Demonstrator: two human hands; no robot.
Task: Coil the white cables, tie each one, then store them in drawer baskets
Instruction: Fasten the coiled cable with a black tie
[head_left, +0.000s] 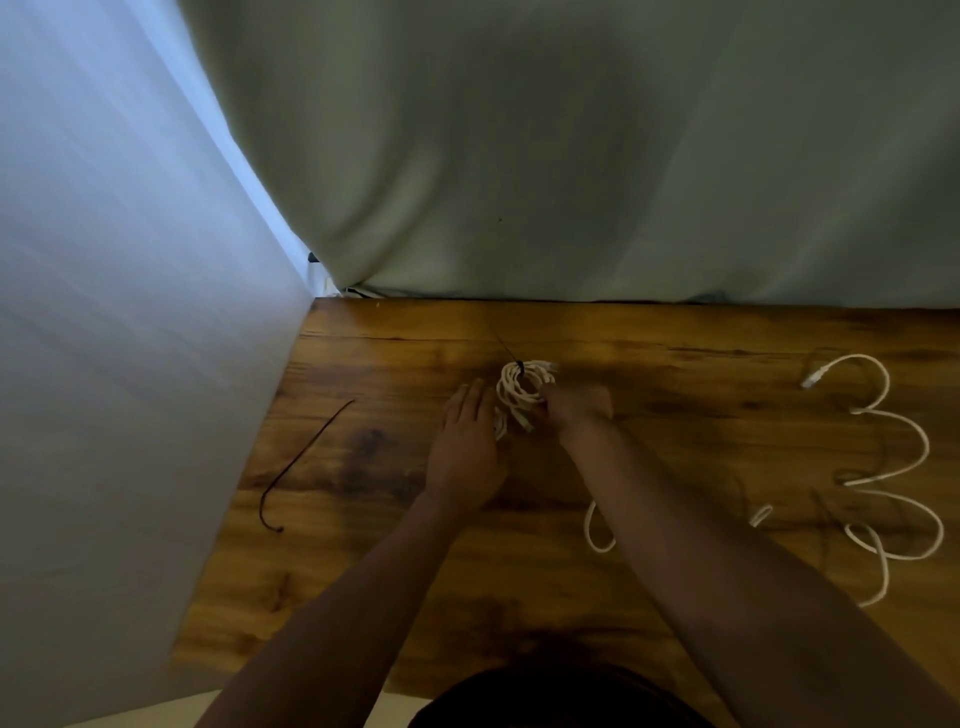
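Coil (522, 389) toward the far middle of the table (395, 571): white cable, wound into a small tight ring of several stacked loops, a bit ragged, short ends poking out at the top right and the lower left. Cinched at the top left by a black tie (518, 366), thin tail sticking up and away across the wood. Flat on the tabletop, not lifted. Left hand (467, 441) just beside the ring on its left, palm down, fingers straight and close together, right at the outer loops; touching or not, too blurred to call. Right hand (576, 410) on the other side, fingers curled in, gripping the ring's lower right edge. Forearms bare, coming in from the near edge. Out to the right, well apart from the ring, a loose cable (893, 467), same white, snaking in wide open bends down the table, a pale plug (813, 379) at its far end; far too soft and small for any marking to be read. Nearer in, a second plug (761, 515) and a white loop (597, 530) slipping under the right forearm: same cable or another, impossible to tell. Over on the left, alone on the wood, a spare tie (306, 457), long, dark, hooked at its near end. Table in brown wood grain with dark patches. Behind it a green cloth (571, 156) hanging down to the far edge; along the left side a white sheet (104, 312).
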